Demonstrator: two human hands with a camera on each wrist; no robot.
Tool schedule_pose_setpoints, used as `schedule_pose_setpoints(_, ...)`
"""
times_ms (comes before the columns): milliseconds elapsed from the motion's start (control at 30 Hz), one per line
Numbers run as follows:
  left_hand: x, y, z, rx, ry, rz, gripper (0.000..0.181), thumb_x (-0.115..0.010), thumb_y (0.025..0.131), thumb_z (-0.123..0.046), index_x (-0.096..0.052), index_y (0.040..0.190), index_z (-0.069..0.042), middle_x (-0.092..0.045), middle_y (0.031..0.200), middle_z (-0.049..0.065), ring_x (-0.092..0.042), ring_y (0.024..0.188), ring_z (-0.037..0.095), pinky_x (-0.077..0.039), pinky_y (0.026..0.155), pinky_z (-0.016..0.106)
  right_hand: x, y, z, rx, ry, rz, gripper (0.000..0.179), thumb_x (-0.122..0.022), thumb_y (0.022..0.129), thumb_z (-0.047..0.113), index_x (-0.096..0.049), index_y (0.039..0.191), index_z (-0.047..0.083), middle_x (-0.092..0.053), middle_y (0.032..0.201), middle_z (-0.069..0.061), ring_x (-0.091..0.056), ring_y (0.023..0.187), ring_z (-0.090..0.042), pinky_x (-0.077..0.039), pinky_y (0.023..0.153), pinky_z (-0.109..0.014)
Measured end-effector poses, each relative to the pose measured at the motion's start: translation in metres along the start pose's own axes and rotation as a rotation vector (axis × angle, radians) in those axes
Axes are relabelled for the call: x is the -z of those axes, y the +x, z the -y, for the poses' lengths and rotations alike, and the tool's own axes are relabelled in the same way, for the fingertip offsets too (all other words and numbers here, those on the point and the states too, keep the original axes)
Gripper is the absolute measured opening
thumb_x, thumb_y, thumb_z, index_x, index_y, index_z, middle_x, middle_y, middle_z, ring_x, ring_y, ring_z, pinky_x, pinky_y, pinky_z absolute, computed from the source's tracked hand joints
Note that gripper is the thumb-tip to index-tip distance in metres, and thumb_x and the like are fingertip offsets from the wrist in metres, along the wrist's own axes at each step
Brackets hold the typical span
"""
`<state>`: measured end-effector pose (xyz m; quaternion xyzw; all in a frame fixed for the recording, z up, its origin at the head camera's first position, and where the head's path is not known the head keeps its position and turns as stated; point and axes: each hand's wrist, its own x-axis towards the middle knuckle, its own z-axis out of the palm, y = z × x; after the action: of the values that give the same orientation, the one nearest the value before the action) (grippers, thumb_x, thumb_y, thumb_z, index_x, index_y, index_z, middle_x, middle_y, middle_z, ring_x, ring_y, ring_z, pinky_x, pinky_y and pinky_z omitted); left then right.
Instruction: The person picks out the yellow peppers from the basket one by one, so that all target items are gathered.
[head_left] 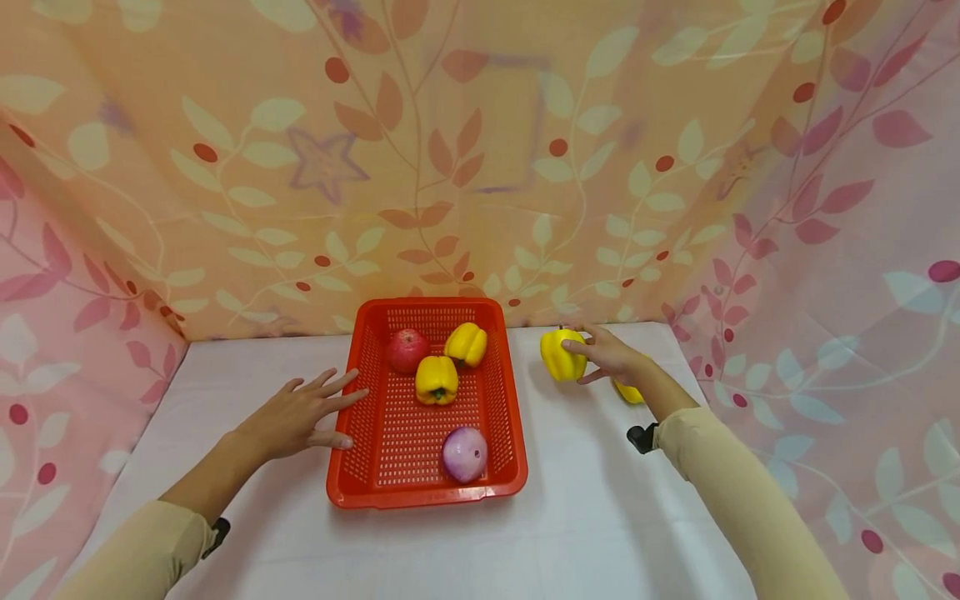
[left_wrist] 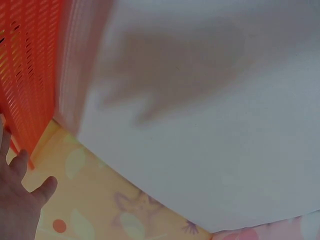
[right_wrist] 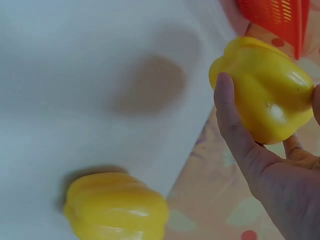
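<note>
My right hand point(head_left: 609, 354) grips a yellow bell pepper point(head_left: 561, 355) between thumb and fingers, to the right of the red basket point(head_left: 517, 454). In the right wrist view the held pepper point(right_wrist: 267, 92) hangs over the table, its shadow apart from it. A second yellow bell pepper point(right_wrist: 117, 207) lies on the table; in the head view my right forearm partly hides this pepper point(head_left: 628, 392). My left hand point(head_left: 303, 417) is at the basket's left rim, fingers spread and holding nothing. Its fingers also show beside the basket wall point(left_wrist: 30, 75) in the left wrist view.
Inside the basket lie a pomegranate point(head_left: 408, 350), two yellow bell peppers, one at the back right point(head_left: 466, 343) and one in the middle point(head_left: 437, 380), and a purple onion point(head_left: 465, 455) near the front. White cloth point(head_left: 600, 517) covers the table; patterned curtains point(head_left: 480, 167) stand behind and beside it.
</note>
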<state>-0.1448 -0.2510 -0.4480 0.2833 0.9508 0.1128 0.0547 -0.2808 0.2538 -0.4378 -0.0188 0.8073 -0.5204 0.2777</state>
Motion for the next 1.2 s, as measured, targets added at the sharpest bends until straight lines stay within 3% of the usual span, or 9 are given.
schedule_pose_setpoints(467, 0.000, 0.000, 0.000, 0.016, 0.000, 0.010, 0.077, -0.073, 0.082, -0.055, -0.051, 0.147, -0.020, -0.035, 0.158, 0.014, -0.028, 0.143, 0.049, -0.029, 0.102, 0.076, 0.000, 0.002, -0.043, -0.091, 0.014, -0.083, 0.059, -0.058, 0.102, 0.034, -0.033, 0.150, 0.010, -0.038, 0.144, -0.026, -0.047, 0.122, -0.041, -0.054, 0.089, -0.055)
schedule_pose_setpoints(733, 0.000, 0.000, 0.000, 0.012, -0.012, 0.009, 0.077, -0.073, 0.082, -0.055, -0.051, 0.147, -0.020, -0.036, 0.158, 0.015, -0.029, 0.142, 0.049, -0.029, 0.102, 0.076, 0.001, 0.005, -0.057, -0.132, -0.055, -0.125, 0.066, -0.059, 0.100, 0.041, -0.031, 0.152, 0.012, -0.036, 0.145, -0.025, -0.048, 0.120, -0.040, -0.056, 0.088, -0.050)
schedule_pose_setpoints(1200, -0.001, 0.001, 0.001, 0.014, -0.010, 0.007, 0.078, -0.074, 0.082, -0.053, -0.050, 0.148, -0.020, -0.035, 0.158, 0.014, -0.028, 0.143, 0.049, -0.029, 0.102, 0.076, -0.001, 0.008, -0.064, -0.171, -0.124, -0.151, 0.073, -0.060, 0.097, 0.047, -0.029, 0.153, 0.010, -0.033, 0.149, -0.024, -0.045, 0.124, -0.041, -0.054, 0.091, -0.051)
